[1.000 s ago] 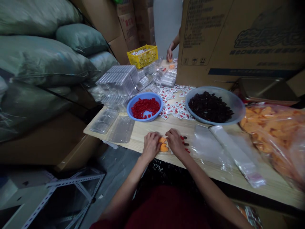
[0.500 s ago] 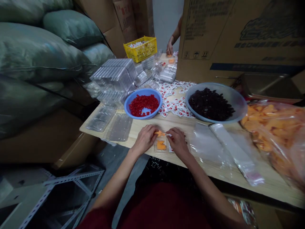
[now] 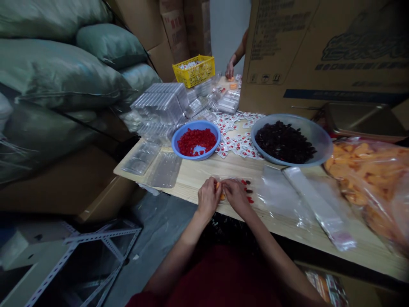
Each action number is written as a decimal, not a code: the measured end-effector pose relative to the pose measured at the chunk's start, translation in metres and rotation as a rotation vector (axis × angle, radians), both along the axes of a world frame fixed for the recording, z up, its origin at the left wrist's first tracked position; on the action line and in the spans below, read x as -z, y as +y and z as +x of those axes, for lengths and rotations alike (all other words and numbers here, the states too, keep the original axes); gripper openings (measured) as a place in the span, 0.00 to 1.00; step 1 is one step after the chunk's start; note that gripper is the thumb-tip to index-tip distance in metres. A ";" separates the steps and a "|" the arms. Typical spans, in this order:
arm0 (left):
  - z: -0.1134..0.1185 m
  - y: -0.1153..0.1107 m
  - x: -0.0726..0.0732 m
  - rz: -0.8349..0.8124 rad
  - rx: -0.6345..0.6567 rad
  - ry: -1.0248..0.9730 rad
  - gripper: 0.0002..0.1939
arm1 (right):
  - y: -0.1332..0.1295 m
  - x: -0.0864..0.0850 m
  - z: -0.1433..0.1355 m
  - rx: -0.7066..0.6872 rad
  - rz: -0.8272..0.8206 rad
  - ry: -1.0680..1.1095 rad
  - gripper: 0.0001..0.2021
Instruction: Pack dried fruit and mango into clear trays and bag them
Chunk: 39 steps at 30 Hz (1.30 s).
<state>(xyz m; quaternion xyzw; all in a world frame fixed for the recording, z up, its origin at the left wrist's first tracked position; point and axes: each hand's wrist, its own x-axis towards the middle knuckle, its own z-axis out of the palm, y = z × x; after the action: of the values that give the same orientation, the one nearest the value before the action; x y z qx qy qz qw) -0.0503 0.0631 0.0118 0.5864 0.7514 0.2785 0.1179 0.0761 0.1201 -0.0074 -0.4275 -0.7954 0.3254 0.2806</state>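
My left hand [image 3: 208, 197] has its fingers closed on an orange piece [image 3: 217, 186] over a clear tray near the table's front edge. Beside it, my right hand [image 3: 235, 196] is pinched close to the left fingertips; what it holds, if anything, is hidden. Right of that hand, red and dark pieces [image 3: 249, 191] lie in the clear tray. A blue bowl [image 3: 196, 157] of red pieces stands behind my left hand. Farther right is a pale bowl [image 3: 326, 147] full of dark pieces.
Small printed packets [image 3: 239, 143] spread between the bowls. Clear trays [image 3: 159, 98] are stacked at the left, near a yellow basket [image 3: 194, 73]. Plastic sleeves [image 3: 306, 192] and a bag of orange pieces [image 3: 367, 170] lie right. Another person's hand [image 3: 229, 70] works behind a carton [image 3: 281, 55].
Both hands have closed in toward each other over the tray. The left hand moved right and now covers most of the orange pieces; red and dark pieces show more at the right.
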 end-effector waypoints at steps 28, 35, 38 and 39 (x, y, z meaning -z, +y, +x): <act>-0.020 0.018 0.003 -0.092 0.140 0.220 0.08 | 0.019 -0.006 -0.015 0.013 0.237 -0.472 0.08; -0.031 0.019 -0.002 -0.139 0.206 0.252 0.06 | 0.018 -0.013 -0.019 -0.063 0.220 -0.504 0.09; -0.033 0.015 -0.004 -0.081 0.198 0.223 0.08 | 0.021 -0.022 -0.010 -0.056 0.167 -0.434 0.08; -0.032 0.015 -0.004 -0.064 0.195 0.219 0.09 | 0.022 -0.023 -0.007 -0.048 0.165 -0.408 0.08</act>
<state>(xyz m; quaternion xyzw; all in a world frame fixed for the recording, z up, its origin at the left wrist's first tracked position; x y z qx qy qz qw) -0.0828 0.0785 0.0154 0.6795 0.7077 0.1760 0.0802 0.0694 0.1424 0.0159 -0.4409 -0.8697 0.1724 0.1401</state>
